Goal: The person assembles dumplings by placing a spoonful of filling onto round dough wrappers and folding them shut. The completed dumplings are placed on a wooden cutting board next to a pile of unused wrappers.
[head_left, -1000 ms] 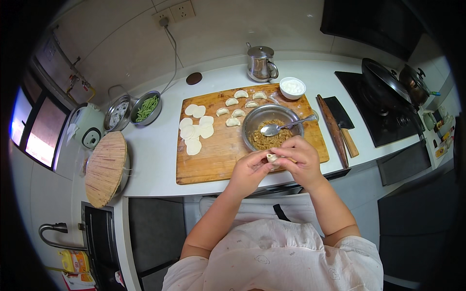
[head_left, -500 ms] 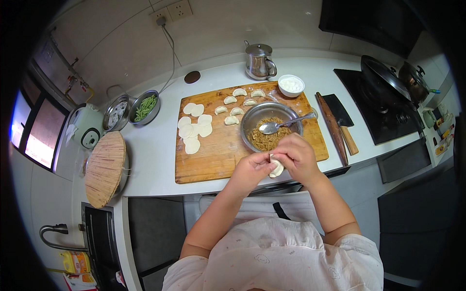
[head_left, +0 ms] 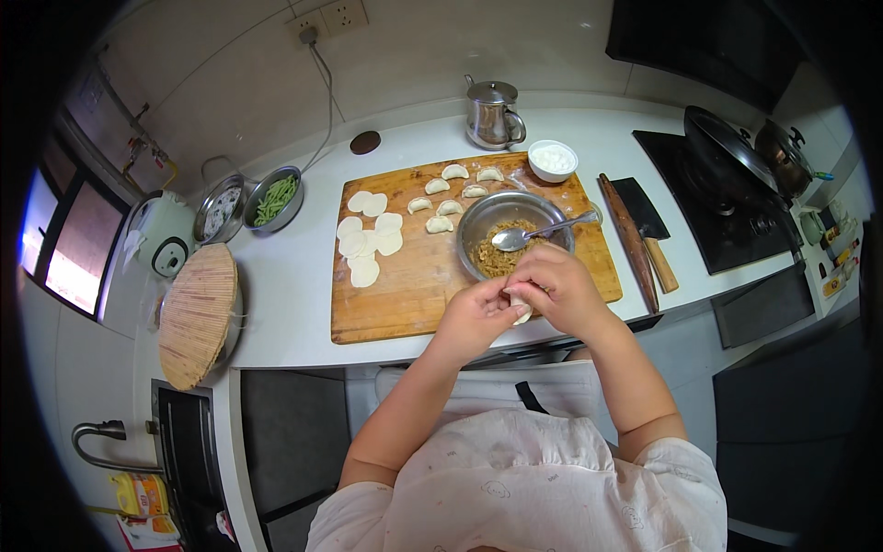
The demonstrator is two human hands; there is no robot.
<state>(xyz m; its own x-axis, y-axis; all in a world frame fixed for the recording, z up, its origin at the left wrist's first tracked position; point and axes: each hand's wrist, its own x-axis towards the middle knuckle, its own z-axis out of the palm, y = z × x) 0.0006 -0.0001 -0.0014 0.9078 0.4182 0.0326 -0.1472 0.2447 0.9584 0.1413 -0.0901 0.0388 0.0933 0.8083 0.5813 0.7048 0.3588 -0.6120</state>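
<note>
Near the middle of the frame, just below the steel bowl, both hands were pinched close together around one small dumpling. The left hand held it with thumb and fingers drawn narrow, and the right hand gripped it from the other side, its fingers curled over the top. Half a second earlier a longer pale crescent had shown beneath the fingertips; by this moment the fingers covered most of the dough, leaving a short piece in sight, so how far its edge was sealed could not be told. A second earlier, a folded end had pointed upward between the fingers. The rest had stayed as it was: the spoon lay in the bowl on the brown filling, its handle across the rim toward the right; seven shaped dumplings sat at the upper middle of the wooden board; and the round wrappers lay in a partly overlapping cluster on its left. Right of the board, the rolling pin and cleaver kept their places.
</note>
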